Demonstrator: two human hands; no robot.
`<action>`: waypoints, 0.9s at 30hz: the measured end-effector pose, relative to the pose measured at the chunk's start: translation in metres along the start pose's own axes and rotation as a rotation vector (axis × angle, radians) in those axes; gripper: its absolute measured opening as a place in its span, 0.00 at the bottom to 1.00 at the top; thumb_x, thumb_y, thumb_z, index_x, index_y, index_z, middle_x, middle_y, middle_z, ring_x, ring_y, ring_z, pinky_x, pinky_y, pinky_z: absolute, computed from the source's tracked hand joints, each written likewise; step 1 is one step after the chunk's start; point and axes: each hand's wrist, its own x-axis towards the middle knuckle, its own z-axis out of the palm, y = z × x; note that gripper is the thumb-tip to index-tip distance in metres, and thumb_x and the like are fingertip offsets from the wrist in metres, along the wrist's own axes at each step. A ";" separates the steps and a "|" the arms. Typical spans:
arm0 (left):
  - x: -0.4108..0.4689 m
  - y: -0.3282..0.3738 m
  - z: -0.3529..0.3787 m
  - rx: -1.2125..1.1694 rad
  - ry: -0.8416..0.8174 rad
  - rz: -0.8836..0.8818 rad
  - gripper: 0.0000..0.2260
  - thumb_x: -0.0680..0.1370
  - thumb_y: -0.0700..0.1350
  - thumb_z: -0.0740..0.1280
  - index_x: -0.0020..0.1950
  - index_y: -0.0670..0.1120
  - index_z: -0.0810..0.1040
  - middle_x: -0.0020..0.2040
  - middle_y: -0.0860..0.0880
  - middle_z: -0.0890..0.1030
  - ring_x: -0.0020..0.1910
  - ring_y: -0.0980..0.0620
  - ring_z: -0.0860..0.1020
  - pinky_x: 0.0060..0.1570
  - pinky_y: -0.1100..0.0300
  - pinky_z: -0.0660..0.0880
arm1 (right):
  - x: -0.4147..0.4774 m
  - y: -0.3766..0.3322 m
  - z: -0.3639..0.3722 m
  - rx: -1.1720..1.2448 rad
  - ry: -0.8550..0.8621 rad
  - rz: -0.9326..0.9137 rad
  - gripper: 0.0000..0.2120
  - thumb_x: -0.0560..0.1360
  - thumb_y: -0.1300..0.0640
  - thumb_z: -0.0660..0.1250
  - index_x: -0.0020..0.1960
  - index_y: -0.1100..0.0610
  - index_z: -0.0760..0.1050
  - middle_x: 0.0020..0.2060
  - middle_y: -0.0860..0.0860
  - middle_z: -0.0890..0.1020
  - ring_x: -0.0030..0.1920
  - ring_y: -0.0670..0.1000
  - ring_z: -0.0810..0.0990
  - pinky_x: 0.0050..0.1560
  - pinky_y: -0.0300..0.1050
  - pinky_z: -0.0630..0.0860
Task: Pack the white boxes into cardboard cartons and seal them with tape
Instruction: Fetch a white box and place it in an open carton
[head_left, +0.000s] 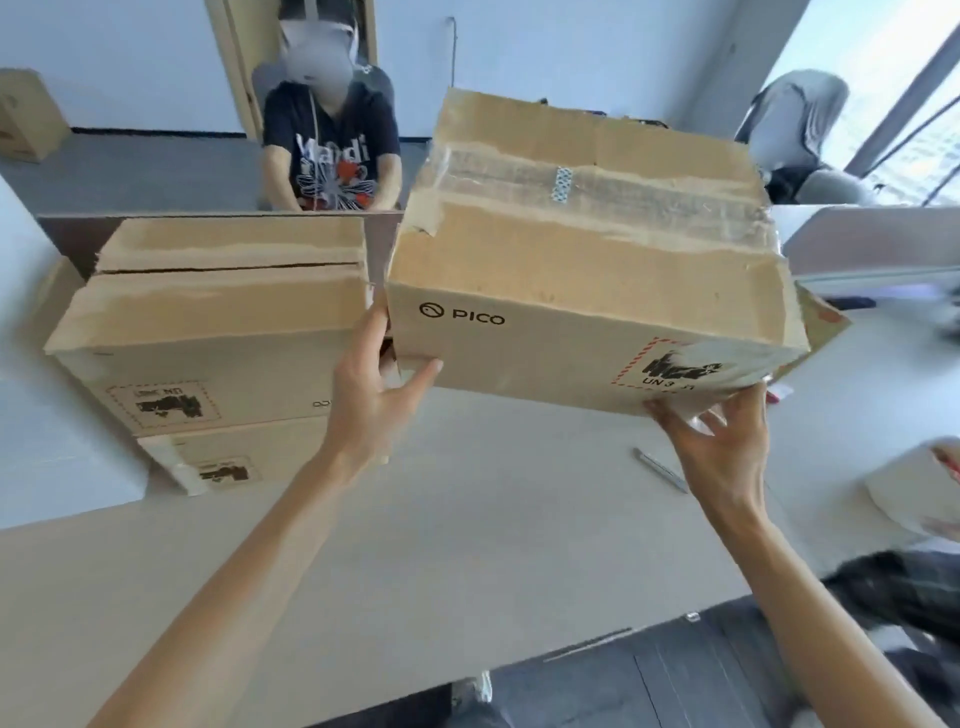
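Taped carton (587, 270), marked PICO, is held clear of the table (467, 519), just to the right of two stacked cartons (218, 322). Its lower left corner is braced by the left hand (363, 395), fingers straight and thumb laid on the front face. Its lower right edge is supported from below by the right hand (722, 447), fingers spread. A slim grey tool (660, 470) lies on the table beneath.

Open room lies over the near counter (441, 545), broken only by a slim grey tool (661, 469) toward the right. The stack of cartons (208, 332) blocks the left and the lifted carton (587, 291) fills the right. Between them is just a narrow gap, taken up by the left hand (369, 395).
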 end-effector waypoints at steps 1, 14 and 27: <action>-0.007 -0.005 0.012 -0.022 -0.049 -0.022 0.25 0.73 0.30 0.71 0.68 0.44 0.71 0.57 0.54 0.80 0.59 0.57 0.78 0.59 0.58 0.76 | -0.008 0.008 -0.016 -0.024 0.014 0.019 0.32 0.68 0.61 0.79 0.65 0.51 0.66 0.53 0.37 0.76 0.55 0.32 0.76 0.61 0.43 0.74; -0.112 -0.056 0.054 0.090 -0.043 -0.329 0.27 0.73 0.29 0.69 0.70 0.47 0.72 0.56 0.58 0.81 0.56 0.55 0.80 0.50 0.69 0.76 | -0.038 0.110 -0.055 -0.165 -0.347 0.163 0.32 0.67 0.49 0.79 0.60 0.43 0.60 0.59 0.47 0.74 0.62 0.51 0.76 0.57 0.61 0.78; -0.187 -0.052 0.095 0.242 -0.035 -0.817 0.26 0.74 0.55 0.72 0.67 0.54 0.63 0.57 0.64 0.72 0.55 0.68 0.72 0.52 0.66 0.69 | -0.020 0.181 -0.066 -0.026 -0.747 0.292 0.37 0.69 0.31 0.68 0.66 0.56 0.66 0.61 0.50 0.77 0.59 0.48 0.79 0.48 0.35 0.76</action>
